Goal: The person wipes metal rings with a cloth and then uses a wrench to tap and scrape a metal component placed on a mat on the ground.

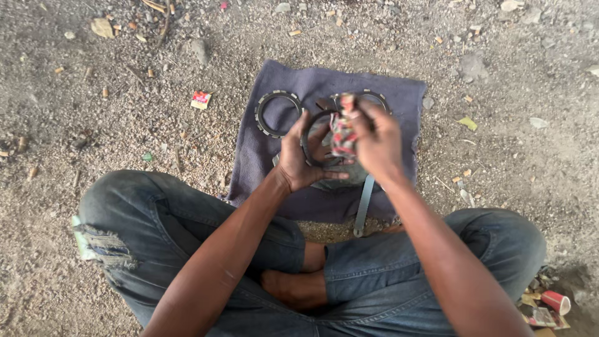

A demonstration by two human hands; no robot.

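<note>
A dark metal ring (314,140), flat and toothed like a clutch plate, is held upright over the middle of a grey-purple cloth (399,93) spread on gravel ground. The left hand (304,156) closes its fingers around the ring's left and lower rim, thumb along the outer edge. The right hand (376,142) is clenched on a crumpled rag (342,132) with a red, white and green pattern, pressing it against the ring's right side, so the two hands meet at the ring. Under the hands, partly hidden, a rounded grey metal part (349,176) lies on the cloth near its front edge. Toward the cloth's back left corner a second toothed ring (265,112) lies flat, and another ring (377,97) shows behind the right hand near the back edge, mostly covered. A long flat spanner (363,206) reaches from under the right wrist across the cloth's front edge onto the ground. The person sits cross-legged in blue jeans (399,262), torn at the left knee, with bare feet tucked between the legs. Off the cloth to the left a small red wrapper (201,99) lies among pebbles, and a red paper cup (555,302) with other litter lies by the right knee.
</note>
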